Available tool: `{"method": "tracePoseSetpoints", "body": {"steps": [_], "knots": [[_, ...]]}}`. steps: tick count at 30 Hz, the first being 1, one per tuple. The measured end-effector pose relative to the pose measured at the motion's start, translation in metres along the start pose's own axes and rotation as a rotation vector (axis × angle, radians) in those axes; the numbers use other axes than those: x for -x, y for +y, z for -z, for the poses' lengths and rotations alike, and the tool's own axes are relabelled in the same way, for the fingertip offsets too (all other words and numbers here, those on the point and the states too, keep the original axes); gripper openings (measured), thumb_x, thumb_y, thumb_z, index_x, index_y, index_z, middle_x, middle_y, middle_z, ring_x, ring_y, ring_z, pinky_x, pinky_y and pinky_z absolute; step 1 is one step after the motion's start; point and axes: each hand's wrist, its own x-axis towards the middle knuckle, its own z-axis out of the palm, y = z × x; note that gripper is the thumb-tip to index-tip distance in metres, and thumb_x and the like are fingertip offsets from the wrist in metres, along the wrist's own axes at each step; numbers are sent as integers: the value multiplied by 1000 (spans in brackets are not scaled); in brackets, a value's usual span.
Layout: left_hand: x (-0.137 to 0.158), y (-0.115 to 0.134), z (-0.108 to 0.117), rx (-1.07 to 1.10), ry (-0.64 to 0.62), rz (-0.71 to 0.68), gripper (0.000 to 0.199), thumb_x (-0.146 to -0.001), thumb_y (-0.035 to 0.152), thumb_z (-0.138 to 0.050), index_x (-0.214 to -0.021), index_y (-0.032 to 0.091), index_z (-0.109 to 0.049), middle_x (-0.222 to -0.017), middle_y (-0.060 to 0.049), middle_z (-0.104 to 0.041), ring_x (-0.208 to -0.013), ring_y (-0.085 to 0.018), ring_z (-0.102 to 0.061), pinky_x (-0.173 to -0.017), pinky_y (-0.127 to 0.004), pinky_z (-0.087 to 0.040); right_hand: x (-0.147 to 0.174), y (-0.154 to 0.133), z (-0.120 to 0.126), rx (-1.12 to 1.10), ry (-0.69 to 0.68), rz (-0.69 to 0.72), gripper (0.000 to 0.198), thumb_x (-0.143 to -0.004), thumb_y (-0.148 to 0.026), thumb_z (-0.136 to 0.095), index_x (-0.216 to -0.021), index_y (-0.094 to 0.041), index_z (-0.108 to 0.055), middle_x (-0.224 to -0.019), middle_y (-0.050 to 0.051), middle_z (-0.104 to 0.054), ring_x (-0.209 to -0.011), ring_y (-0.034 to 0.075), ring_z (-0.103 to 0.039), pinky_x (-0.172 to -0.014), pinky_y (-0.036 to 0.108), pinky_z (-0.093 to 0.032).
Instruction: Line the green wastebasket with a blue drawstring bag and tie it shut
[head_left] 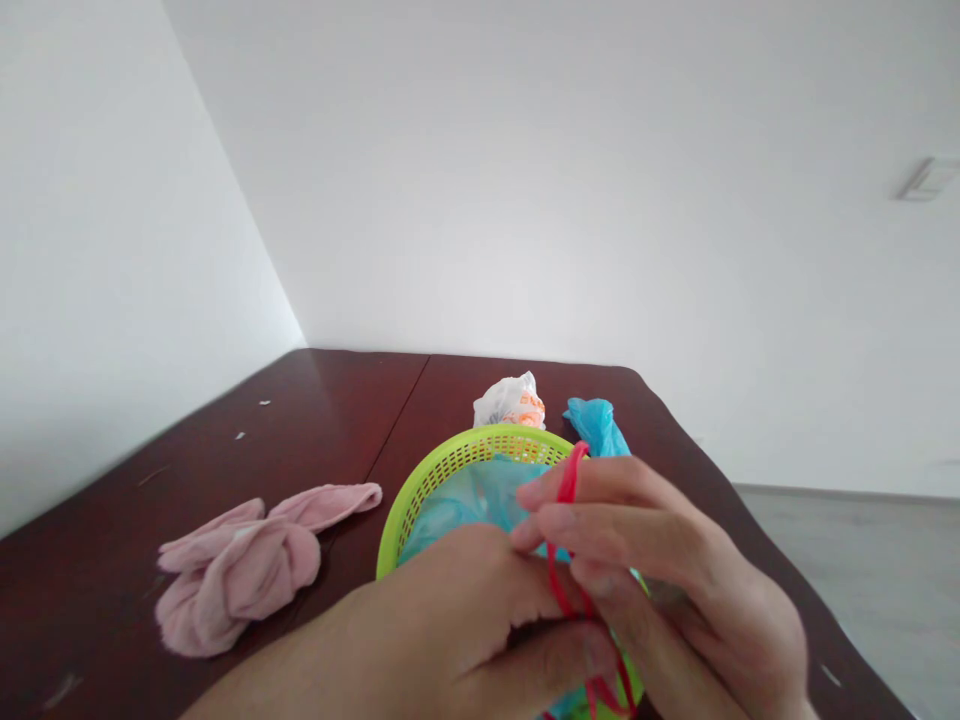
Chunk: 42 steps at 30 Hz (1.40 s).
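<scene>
A thin red string [553, 570] is looped about the fingers of both my hands, above a yellow-green plastic basket [387, 550]. My left hand [465, 620] is closed, its thumb and forefinger pinching the string low down. From the right, my right hand [697, 560] reaches over it, fingers bent together, with the string running round its forefinger. Inside the basket lies a crumpled light-blue plastic bag [480, 490]. My hands hide the basket's near side and part of the bag. Loose ends of the string hang below my fingers.
A crumpled pink cloth [247, 570] lies to the left on the dark red-brown table [352, 390]. Behind the basket sit a bunched white plastic bag [506, 400] and a knotted blue plastic bag [600, 425]. White walls stand behind and to the left; pale floor shows at right.
</scene>
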Motion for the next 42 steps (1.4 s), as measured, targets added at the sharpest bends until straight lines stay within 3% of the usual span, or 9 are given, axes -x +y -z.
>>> {"method": "tracePoseSetpoints", "body": {"steps": [6,9,12,18,24,28,33,38,42], "knots": [[-8,-9,27,228,180,118,41,-124,49,-66,-94,22,-68,-78,2,-58,-69,-14,-51,-61,-25,-40,-10,17,-7,-24,250,-48,52,-112,-20,-81,-160,-34,-67,-154,13,-68,-132,31,-77,-107,50,-75],[-12,-18,30,330,179,87,40,-128,52,-59,-104,21,-69,-75,5,-52,-65,-11,-43,-58,-23,-36,-15,23,-5,-8,109,-128,51,-112,-23,-84,-159,-31,-68,-149,11,-72,-118,25,-79,-104,43,-72],[-13,-22,28,370,213,60,32,-129,50,-60,-115,22,-66,-79,6,-52,-65,-10,-43,-59,-21,-37,-20,24,-2,-75,-78,-244,38,-117,-26,-80,-153,-30,-73,-120,4,-82,-101,21,-80,-95,34,-69],[-9,-23,26,356,330,70,26,-127,52,-64,-131,26,-60,-82,7,-55,-67,-9,-46,-60,-17,-40,-27,25,3,-103,-179,-296,13,-118,-31,-80,-130,-26,-81,-101,0,-82,-88,17,-75,-84,29,-62],[-10,-19,31,474,233,129,30,-126,55,-64,-123,26,-58,-67,9,-57,-53,-8,-44,-52,-16,-37,-28,24,3,-67,-167,-177,25,-122,-36,-71,-100,-24,-74,-98,5,-76,-93,22,-69,-84,35,-58],[-7,-19,33,619,117,92,31,-122,52,-74,-115,25,-61,-60,12,-51,-49,-7,-43,-59,-17,-52,-29,23,7,-243,-41,-292,42,-126,-47,-63,-92,-24,-69,-95,5,-71,-80,19,-58,-69,33,-50],[-4,-19,32,687,133,66,25,-121,44,-77,-116,23,-65,-71,3,-73,-53,-8,-62,-53,-14,-52,-37,29,16,-548,161,-403,63,-120,-64,-70,-74,-25,-50,-72,0,-55,-65,16,-48,-58,29,-42],[-10,-25,34,705,77,29,23,-122,39,-76,-115,21,-63,-98,-10,-91,-56,-9,-73,-54,-15,-54,-46,25,18,-760,221,-446,64,-120,-67,-69,-76,-26,-47,-67,-6,-43,-50,12,-28,-48,28,-33],[-15,-26,39,699,123,34,26,-122,40,-76,-114,21,-61,-99,-9,-91,-62,-15,-83,-57,-18,-58,-27,10,14,-652,229,-245,47,-123,-48,-68,-81,-27,-66,-66,0,-59,-56,18,-52,-52,31,-46]]}}
